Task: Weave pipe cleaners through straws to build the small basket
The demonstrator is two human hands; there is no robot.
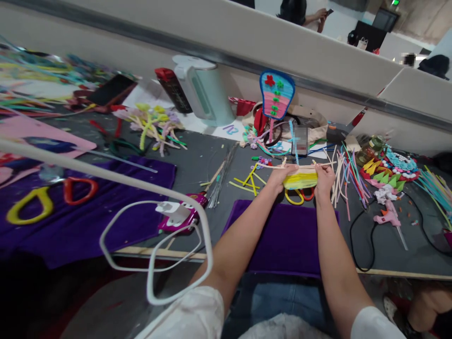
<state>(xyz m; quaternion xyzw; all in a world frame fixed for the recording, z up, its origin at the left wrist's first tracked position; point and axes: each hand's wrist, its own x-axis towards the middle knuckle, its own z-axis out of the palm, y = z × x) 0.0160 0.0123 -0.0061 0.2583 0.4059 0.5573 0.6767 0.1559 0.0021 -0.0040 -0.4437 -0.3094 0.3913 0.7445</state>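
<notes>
Between my two hands is a flat panel of yellow pipe cleaners [301, 180], with pale pipe cleaners along its top edge. My left hand [282, 176] grips its left end, fingers closed. At the right end my right hand [324, 179] pinches the panel and the pale strands. Just beneath it show the yellow and red handles of scissors [295, 197], the rest hidden. A purple cloth [282, 238] lies on the table in front of me, under my forearms. Loose yellow pipe cleaners [250, 181] lie left of my left hand.
A pink glue gun [389, 215] with a black cord lies right. Pipe cleaner bundles [348, 174] sit beside my right hand. A white cable [151, 188] crosses the left foreground near a power strip [183, 214]. Behind stand a kettle [210, 92] and a fan-shaped craft [277, 96].
</notes>
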